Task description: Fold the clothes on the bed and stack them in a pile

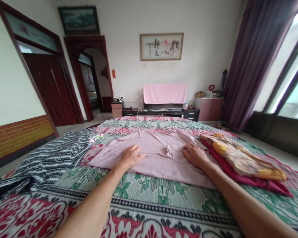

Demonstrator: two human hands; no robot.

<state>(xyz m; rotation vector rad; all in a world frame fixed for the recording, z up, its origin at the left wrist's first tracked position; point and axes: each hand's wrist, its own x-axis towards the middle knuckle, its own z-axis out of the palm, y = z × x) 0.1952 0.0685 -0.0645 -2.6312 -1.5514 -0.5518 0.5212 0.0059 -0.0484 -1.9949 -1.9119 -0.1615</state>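
A pale pink garment [156, 155] lies spread flat on the bed, over a floral patterned cover [149, 195]. My left hand [131, 157] rests palm down on the garment's left half, fingers stretched out. My right hand [194, 154] lies flat on its right half, fingers apart and pointing left towards a small wrinkle in the middle. Neither hand holds anything.
A folded stack of red and yellow floral cloth [240, 162] lies right of the garment. A black-and-white striped cloth [57, 155] lies heaped on the left. Beyond the bed stand a low cabinet with a pink-draped television [165, 94], doors at left and curtained windows at right.
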